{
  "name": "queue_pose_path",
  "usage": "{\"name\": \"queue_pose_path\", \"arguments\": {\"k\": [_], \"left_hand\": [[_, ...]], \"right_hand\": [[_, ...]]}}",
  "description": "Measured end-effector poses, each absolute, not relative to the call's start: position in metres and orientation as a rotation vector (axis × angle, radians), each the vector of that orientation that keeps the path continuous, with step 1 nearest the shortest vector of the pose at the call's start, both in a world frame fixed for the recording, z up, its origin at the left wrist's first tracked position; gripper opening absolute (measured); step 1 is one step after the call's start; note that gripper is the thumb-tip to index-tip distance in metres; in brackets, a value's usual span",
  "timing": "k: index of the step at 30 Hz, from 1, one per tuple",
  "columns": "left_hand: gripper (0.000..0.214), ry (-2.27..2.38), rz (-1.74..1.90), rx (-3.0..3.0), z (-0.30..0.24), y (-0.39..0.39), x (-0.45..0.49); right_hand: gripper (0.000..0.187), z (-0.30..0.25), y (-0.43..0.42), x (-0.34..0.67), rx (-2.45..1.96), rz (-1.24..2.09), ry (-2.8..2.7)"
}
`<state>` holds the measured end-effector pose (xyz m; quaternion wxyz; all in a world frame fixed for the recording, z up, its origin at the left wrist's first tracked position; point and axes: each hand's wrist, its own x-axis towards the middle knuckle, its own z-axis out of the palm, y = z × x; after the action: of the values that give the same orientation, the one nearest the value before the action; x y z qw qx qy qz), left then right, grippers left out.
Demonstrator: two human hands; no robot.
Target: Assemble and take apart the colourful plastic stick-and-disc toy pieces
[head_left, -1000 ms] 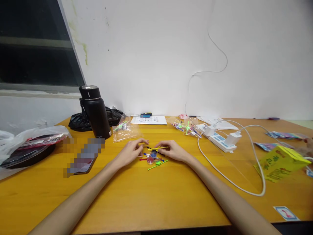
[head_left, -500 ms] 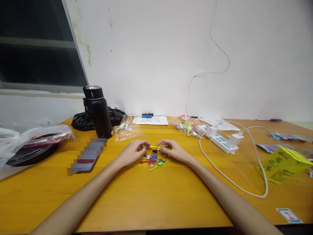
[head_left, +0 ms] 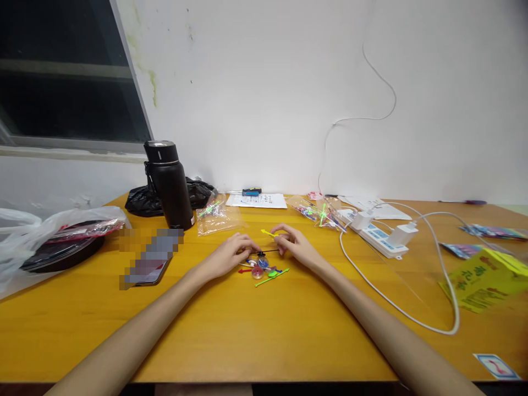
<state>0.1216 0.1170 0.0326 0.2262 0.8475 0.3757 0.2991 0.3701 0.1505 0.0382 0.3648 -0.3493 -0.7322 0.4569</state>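
In the head view, my right hand (head_left: 292, 245) pinches a yellow plastic arrow (head_left: 269, 234), whose tip points left and is raised off the table. The lower fingers of that hand are close to the right end of a thin black arrow-shaped piece (head_left: 268, 251). My left hand (head_left: 233, 253) is closed, its curled fingertips at the left end of the black piece. Just below lie a blue disc (head_left: 263, 263), a clear reddish disc (head_left: 257, 273), a red arrow (head_left: 244, 271) and a green arrow with a round middle (head_left: 272, 274).
A black bottle (head_left: 170, 190) and a phone (head_left: 154, 267) stand and lie left. Behind are a screwdriver (head_left: 251, 192), printed paper (head_left: 264, 201) and bags of small colourful parts (head_left: 216, 217). At right are a power strip (head_left: 381, 241), a looping white cable (head_left: 456, 308) and a yellow packet (head_left: 484, 280).
The yellow arrow has left my left fingers and tilted up in my right hand. My left fingers have dropped to the black piece. The view has shifted slightly.
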Motion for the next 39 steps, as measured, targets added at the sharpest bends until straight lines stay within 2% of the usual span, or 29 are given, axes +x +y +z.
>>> {"name": "queue_pose_path", "arguments": {"k": [9, 13, 16, 20, 26, 31, 39], "left_hand": [[0.036, 1.053, 0.803, 2.376, 0.032, 0.118, 0.121], [0.032, 1.058, 0.853, 2.352, 0.032, 0.119, 0.121], [0.028, 1.063, 0.949, 2.192, 0.034, 0.117, 0.124], [0.037, 0.863, 1.018, 1.855, 0.043, 0.109, 0.131], [0.024, 0.645, 0.973, 1.595, 0.047, 0.103, 0.138], [0.021, 0.708, 1.05, 1.612, 0.043, 0.104, 0.142], [0.025, 0.644, 1.033, 1.619, 0.049, 0.099, 0.145]], "right_hand": [[0.034, 0.04, 0.151, 0.367, -0.817, 1.34, -1.766], [0.033, 0.044, 0.147, 0.362, -0.734, 1.413, -1.734], [0.031, 0.046, 0.143, 0.36, -0.684, 1.475, -1.715], [0.027, 0.049, 0.127, 0.352, -0.542, 1.619, -1.704], [0.024, 0.052, 0.11, 0.339, -0.398, 1.815, -1.635], [0.026, 0.049, 0.114, 0.341, -0.446, 1.805, -1.591], [0.023, 0.049, 0.107, 0.334, -0.364, 2.036, -1.298]]}}
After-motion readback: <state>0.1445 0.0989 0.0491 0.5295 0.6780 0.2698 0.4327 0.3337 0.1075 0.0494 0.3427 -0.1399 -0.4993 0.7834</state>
